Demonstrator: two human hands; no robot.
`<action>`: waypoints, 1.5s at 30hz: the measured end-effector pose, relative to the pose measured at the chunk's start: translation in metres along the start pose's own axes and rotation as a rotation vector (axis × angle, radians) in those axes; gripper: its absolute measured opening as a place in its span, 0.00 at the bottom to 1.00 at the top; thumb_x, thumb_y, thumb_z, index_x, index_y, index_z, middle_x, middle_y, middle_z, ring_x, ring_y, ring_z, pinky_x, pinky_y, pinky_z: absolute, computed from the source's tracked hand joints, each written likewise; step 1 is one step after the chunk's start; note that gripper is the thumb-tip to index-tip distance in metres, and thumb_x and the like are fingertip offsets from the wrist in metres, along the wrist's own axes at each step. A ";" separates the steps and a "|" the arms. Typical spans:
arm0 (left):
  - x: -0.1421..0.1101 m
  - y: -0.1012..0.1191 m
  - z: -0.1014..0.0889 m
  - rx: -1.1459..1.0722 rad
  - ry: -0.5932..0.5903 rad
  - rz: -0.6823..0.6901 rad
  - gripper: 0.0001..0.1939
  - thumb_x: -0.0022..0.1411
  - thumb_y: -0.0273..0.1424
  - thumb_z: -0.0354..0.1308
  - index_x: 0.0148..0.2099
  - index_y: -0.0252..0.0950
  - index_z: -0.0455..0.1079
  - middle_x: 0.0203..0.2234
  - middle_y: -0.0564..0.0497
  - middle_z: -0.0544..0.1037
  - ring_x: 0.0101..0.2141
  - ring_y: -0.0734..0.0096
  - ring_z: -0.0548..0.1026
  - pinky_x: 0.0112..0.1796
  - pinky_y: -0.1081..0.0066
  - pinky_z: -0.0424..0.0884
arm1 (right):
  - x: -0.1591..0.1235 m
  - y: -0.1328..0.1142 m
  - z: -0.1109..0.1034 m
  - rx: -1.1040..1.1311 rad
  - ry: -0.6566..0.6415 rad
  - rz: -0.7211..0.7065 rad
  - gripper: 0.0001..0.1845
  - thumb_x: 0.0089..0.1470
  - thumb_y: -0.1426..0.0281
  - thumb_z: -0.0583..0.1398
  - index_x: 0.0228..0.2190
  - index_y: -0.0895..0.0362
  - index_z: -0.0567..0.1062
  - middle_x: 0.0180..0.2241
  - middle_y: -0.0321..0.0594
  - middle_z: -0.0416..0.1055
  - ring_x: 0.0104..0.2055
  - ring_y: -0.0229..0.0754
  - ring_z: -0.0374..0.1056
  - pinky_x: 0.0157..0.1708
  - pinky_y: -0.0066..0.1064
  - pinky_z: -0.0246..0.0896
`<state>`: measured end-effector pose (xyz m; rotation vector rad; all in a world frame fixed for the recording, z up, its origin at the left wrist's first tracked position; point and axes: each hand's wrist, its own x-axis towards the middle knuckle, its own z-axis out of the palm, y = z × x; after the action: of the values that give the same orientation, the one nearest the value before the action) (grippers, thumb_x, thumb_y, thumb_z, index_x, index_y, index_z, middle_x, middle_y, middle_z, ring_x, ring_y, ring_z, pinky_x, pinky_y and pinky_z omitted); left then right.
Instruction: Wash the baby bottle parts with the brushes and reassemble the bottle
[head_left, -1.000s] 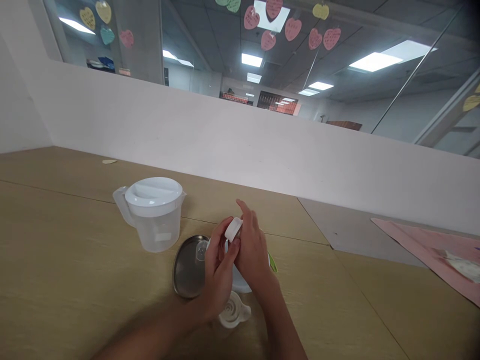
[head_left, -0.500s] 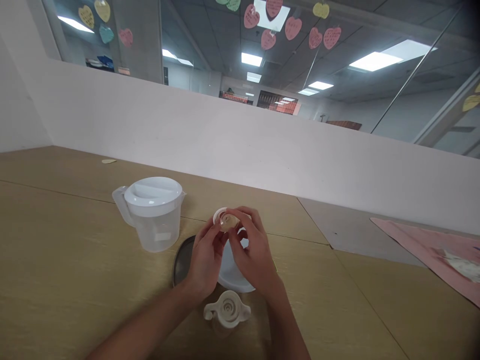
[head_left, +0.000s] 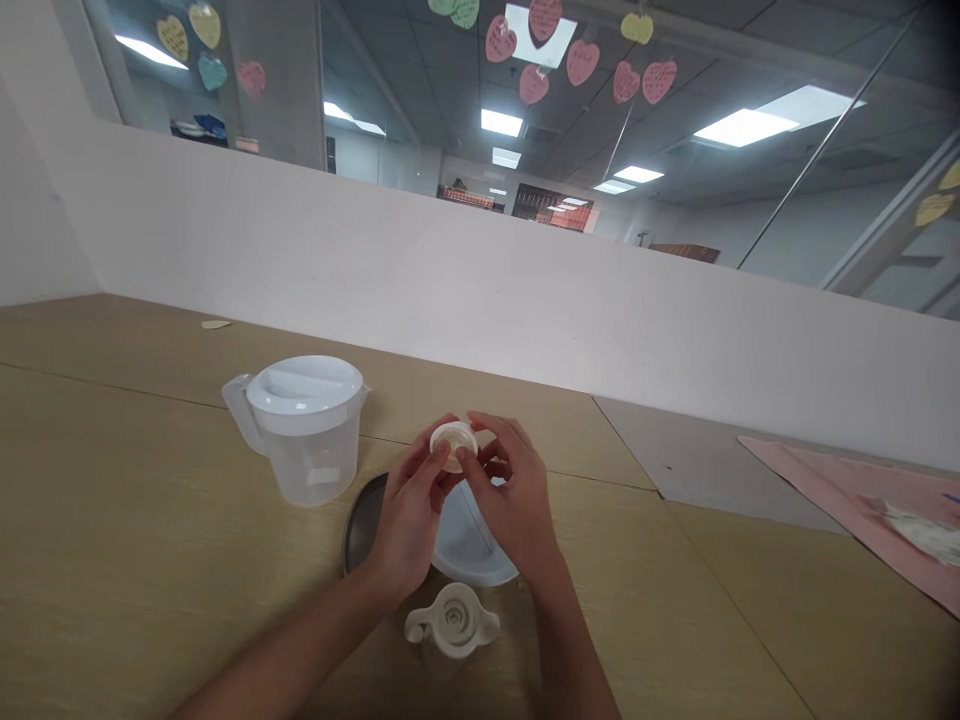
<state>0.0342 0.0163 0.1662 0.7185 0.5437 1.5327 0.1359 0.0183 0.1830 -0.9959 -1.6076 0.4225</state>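
My left hand [head_left: 409, 515] and my right hand [head_left: 517, 495] meet in the middle of the view, both closed on a small round white ring with a translucent, yellowish centre [head_left: 453, 436]. Both thumbs press on its near side. Its exact kind is hard to make out. Below the hands stands a clear container with a white top and two side handles [head_left: 454, 618], its round opening facing up. Under my hands lies a pale translucent lid-like disc [head_left: 469, 545], partly covered by my right hand. A dark round tray [head_left: 361, 530] shows beside my left wrist.
A translucent pitcher [head_left: 311, 450] with a white lid stands to the left on the wooden table [head_left: 150, 540]. A pink cloth [head_left: 832, 480] lies at the right, with a whitish crumpled thing on it. A white wall [head_left: 450, 290] with a window bounds the back.
The small ring has turned in my fingers; the translucent piece, formerly apart at the ring's front, now appears within it. My right fingers have spread a little more around the far side.
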 end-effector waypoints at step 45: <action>0.005 0.026 -0.001 0.483 -0.092 0.086 0.16 0.50 0.36 0.62 0.41 0.34 0.76 0.31 0.46 0.78 0.28 0.67 0.73 0.18 0.76 0.69 | 0.001 0.008 0.017 0.201 0.207 0.213 0.07 0.43 0.68 0.59 0.27 0.58 0.69 0.21 0.30 0.65 0.22 0.33 0.61 0.22 0.25 0.59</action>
<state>0.0156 0.0188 0.1850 1.1885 0.8354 1.4501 0.1233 0.0278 0.1729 -1.0247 -1.2537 0.5938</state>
